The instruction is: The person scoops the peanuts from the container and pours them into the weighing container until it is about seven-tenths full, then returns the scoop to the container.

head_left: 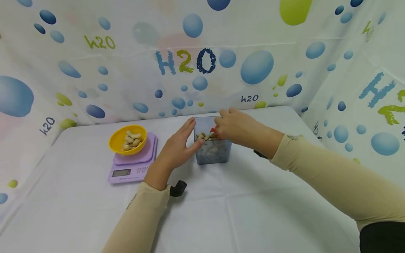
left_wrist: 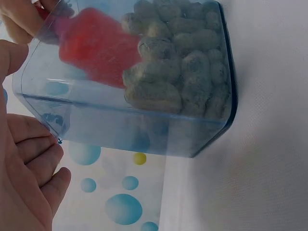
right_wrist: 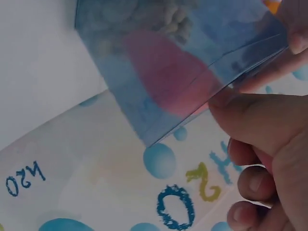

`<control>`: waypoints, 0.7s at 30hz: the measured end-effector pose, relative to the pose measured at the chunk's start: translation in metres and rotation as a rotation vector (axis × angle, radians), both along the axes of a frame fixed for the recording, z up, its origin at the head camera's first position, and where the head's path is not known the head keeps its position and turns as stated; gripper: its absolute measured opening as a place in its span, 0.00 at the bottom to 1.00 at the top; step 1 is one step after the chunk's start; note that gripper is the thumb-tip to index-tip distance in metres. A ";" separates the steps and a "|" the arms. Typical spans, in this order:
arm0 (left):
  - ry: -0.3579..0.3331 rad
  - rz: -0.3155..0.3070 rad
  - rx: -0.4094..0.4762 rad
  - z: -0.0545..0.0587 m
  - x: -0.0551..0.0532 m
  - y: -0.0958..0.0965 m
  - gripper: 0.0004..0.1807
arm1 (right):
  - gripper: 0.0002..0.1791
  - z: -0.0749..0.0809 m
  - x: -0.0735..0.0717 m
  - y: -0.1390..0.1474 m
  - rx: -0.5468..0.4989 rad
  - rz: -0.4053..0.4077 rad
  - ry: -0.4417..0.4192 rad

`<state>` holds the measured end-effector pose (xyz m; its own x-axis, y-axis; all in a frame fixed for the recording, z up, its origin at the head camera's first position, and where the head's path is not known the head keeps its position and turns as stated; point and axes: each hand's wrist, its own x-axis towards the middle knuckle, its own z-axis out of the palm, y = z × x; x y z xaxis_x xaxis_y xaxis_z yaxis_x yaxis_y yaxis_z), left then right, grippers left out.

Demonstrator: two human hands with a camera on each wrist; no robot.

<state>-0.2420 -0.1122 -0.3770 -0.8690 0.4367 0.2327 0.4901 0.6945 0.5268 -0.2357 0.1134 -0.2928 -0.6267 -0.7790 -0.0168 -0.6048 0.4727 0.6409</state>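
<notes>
A clear bluish plastic container (head_left: pixel 213 158) stands on the table with unshelled peanuts (left_wrist: pixel 154 72) inside. My right hand (head_left: pixel 237 129) reaches over its right rim and grips the handle of a red scoop (left_wrist: pixel 98 48). The scoop's head is inside the container against the peanuts; the handle is mostly hidden by the fingers. My left hand (head_left: pixel 177 147) touches the container's left rim with extended fingers, its thumb toward the front side. In the left wrist view the fingers (left_wrist: pixel 41 163) lie at the rim's corner. The right wrist view shows the scoop through the container wall.
Left of the container is a purple kitchen scale (head_left: pixel 147 160) with a lit display too small to read. On it sits a yellow bowl (head_left: pixel 114 142) holding several peanuts. A white cloth (head_left: pixel 269 211) covers the table, and a patterned curtain (head_left: pixel 126 63) hangs behind.
</notes>
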 end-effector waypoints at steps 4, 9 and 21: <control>0.007 0.002 0.007 0.003 -0.001 0.001 0.42 | 0.16 0.005 0.005 -0.003 0.000 0.008 -0.085; -0.013 0.001 0.003 0.003 -0.002 0.001 0.42 | 0.16 0.012 0.000 0.000 -0.088 -0.046 -0.226; -0.034 0.008 0.020 -0.002 -0.003 0.000 0.43 | 0.10 0.010 -0.014 0.016 -0.436 -0.058 -0.488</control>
